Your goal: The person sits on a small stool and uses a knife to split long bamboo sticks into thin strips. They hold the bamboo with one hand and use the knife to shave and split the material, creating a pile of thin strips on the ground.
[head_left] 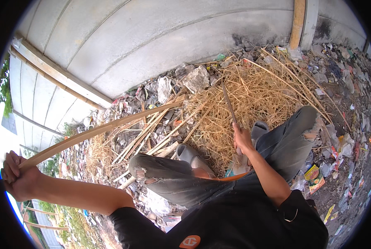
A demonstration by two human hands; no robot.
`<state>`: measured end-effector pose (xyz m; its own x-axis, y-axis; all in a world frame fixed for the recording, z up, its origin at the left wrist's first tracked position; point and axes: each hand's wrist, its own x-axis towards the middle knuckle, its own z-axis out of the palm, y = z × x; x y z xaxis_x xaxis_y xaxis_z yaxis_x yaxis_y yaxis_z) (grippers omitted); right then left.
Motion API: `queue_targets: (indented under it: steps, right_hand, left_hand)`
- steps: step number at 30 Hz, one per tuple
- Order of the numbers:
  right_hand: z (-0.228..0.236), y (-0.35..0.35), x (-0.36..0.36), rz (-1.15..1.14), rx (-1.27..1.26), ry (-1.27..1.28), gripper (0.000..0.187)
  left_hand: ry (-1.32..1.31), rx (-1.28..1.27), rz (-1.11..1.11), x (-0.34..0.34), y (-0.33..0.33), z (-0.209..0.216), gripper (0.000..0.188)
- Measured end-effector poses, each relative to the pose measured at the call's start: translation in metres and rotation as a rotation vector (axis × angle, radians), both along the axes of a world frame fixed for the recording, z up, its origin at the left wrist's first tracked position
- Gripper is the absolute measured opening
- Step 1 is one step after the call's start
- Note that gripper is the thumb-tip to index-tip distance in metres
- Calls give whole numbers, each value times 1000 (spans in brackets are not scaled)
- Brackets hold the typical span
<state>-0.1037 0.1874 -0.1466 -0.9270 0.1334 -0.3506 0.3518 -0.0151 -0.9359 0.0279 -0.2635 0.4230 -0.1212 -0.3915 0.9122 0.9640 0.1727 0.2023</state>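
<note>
My left hand, raised at the far left, is closed around one end of a long flat bamboo strip. The strip runs up and to the right, its other end over the near edge of the heap of straw-coloured shavings. In my right hand, above the gap between my knees, is a long knife with a narrow dark blade. Its blade points away from me over the shavings, apart from the strip. Part of the handle shows below my fist.
Split bamboo pieces lie left of my feet; longer thin strips lie at right. Grey shoes are on my feet. A pale stone and scattered litter cover the ground before a panelled wall.
</note>
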Motion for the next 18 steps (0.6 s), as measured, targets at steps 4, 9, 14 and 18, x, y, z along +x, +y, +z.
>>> queue_targets:
  steps: [4, 9, 14, 18]
  right_hand:
    - [69, -4, -11, 63, -164, 290, 63]
    - [138, -31, 8, 134, -306, 306, 60]
    - [136, -36, 40, 183, -337, 285, 59]
    - [65, -45, 75, 295, 11, 309, 59]
  left_hand:
    - [-6, 12, 99, -10, 10, -6, 31]
    - [-165, 73, 256, -65, 108, -72, 51]
    - [-195, 223, 108, -123, 133, -108, 50]
    - [-135, 158, -7, -108, 96, -96, 50]
